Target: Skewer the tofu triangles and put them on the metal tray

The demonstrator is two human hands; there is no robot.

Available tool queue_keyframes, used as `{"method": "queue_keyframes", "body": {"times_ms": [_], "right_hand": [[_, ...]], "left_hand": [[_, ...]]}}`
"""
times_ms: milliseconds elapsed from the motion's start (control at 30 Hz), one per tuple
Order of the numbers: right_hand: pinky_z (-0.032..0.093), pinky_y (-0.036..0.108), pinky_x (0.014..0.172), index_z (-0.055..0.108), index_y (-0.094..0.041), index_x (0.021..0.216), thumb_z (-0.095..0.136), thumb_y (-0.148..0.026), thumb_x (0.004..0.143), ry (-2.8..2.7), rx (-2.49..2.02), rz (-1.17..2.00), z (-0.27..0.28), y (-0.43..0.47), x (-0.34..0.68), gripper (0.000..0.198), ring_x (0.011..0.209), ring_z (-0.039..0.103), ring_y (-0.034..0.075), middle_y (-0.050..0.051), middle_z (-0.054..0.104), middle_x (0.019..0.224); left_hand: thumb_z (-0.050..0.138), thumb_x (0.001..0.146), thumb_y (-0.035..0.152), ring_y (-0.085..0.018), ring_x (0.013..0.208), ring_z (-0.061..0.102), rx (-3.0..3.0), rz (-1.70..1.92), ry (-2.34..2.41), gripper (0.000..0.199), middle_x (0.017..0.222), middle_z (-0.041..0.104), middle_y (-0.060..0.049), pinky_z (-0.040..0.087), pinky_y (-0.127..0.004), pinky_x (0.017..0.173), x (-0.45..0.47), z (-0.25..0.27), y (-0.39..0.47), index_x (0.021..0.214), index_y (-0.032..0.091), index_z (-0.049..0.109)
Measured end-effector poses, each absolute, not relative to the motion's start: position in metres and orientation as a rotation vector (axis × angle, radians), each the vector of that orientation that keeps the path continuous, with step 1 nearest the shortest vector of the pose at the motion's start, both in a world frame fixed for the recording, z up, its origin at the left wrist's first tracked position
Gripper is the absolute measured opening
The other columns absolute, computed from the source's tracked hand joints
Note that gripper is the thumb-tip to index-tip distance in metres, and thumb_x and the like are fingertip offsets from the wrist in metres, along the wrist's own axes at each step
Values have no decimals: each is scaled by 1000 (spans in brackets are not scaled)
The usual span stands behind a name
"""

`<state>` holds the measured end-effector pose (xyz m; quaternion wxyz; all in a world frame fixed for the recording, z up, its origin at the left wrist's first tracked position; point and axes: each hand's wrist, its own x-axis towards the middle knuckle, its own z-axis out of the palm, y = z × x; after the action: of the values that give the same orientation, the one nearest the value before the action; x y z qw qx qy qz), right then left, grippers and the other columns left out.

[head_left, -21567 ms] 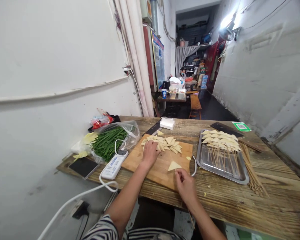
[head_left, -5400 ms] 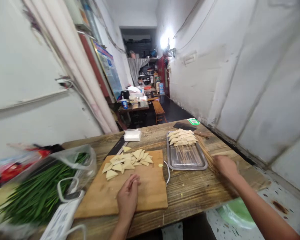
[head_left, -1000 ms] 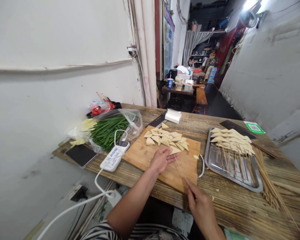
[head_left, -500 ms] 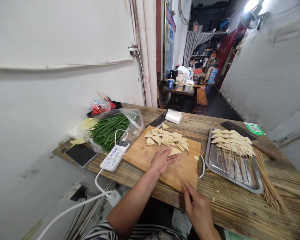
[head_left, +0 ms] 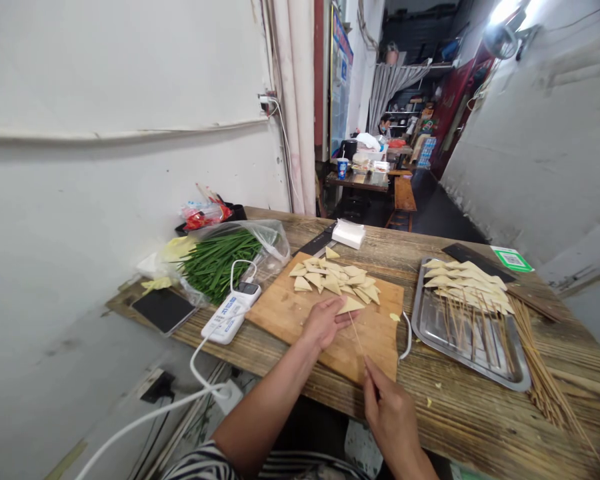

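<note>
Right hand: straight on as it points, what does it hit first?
Likely the left hand, with the triangle it holds; clearance over the board is hard to judge.

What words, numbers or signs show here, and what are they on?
No words or numbers read clearly.
White plastic power strip: blue lettering, too blurred.
Flat green and white card: square code, no readable words.
Tall blue wall poster: too small and slanted.
Blue cylindrical cup: white marking, too small.
</note>
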<state>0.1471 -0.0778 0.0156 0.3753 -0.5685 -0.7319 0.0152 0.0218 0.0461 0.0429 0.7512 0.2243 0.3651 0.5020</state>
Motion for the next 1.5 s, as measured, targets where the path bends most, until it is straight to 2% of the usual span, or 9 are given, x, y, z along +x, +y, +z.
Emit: {"method": "queue_keyframes", "body": {"times_ms": [433, 800, 1000, 1100, 1167, 1267, 1367, 1500], "right_hand": [[51, 25, 57, 63, -3, 103, 32, -20, 88, -1863, -1478, -19, 18, -55, 144, 38, 64, 66, 19, 14, 69, 83], [52, 27, 64, 63, -9, 98, 31, -21, 86, -1829, -1499, 12, 28, -30, 137, 36, 67, 66, 19, 11, 69, 85], [52, 27, 69, 62, -10, 101, 33, -20, 85, -1778, -1453, 61, 27, -25, 139, 34, 73, 66, 18, 11, 69, 88], [52, 29, 70, 62, -10, 100, 33, -21, 85, -1728, -1457, 94, 21, -26, 144, 34, 75, 66, 19, 11, 68, 92], [53, 30, 69, 62, -9, 98, 33, -22, 85, -1684, -1474, 127, 18, -28, 147, 35, 76, 66, 19, 11, 68, 90], [53, 30, 69, 63, -9, 97, 33, -23, 85, -1649, -1481, 148, 17, -29, 148, 35, 76, 66, 19, 11, 68, 88], [53, 30, 70, 63, -10, 96, 33, -23, 85, -1630, -1467, 140, 19, -29, 147, 35, 76, 66, 19, 11, 68, 88], [53, 31, 71, 63, -11, 98, 36, -23, 85, -1604, -1404, 158, 19, -32, 148, 33, 79, 65, 19, 11, 68, 91]], "left_hand": [[64, 69, 22, -18, 72, 64, 519, 1092, 802, 16, 86, 66, -9, 48, -34, 80, 24, 44, 45, 80, 10, 62], [68, 65, 24, -17, 71, 62, 607, 1097, 762, 16, 75, 65, -8, 47, -34, 82, 27, 44, 43, 69, 9, 63], [63, 68, 34, -19, 72, 61, 780, 1090, 891, 23, 75, 65, -7, 46, -34, 77, 24, 41, 44, 75, 12, 64], [61, 70, 33, -21, 88, 58, 1077, 1354, 1152, 21, 84, 65, -7, 40, -34, 85, 9, 43, 54, 83, 18, 66], [63, 67, 25, -23, 104, 49, 1340, 1488, 1303, 24, 100, 62, -7, 30, -33, 95, -1, 45, 63, 91, 21, 65], [65, 63, 14, -27, 116, 36, 1721, 1391, 1506, 39, 115, 55, -10, 16, -40, 100, -5, 49, 74, 100, 22, 60], [61, 64, 9, -29, 116, 33, 1942, 1203, 1701, 33, 115, 54, -10, 11, -46, 98, 3, 49, 77, 95, 21, 59], [59, 66, 11, -27, 114, 34, 2063, 1169, 1779, 14, 111, 54, -9, 15, -45, 96, 8, 49, 71, 78, 19, 58]]}}
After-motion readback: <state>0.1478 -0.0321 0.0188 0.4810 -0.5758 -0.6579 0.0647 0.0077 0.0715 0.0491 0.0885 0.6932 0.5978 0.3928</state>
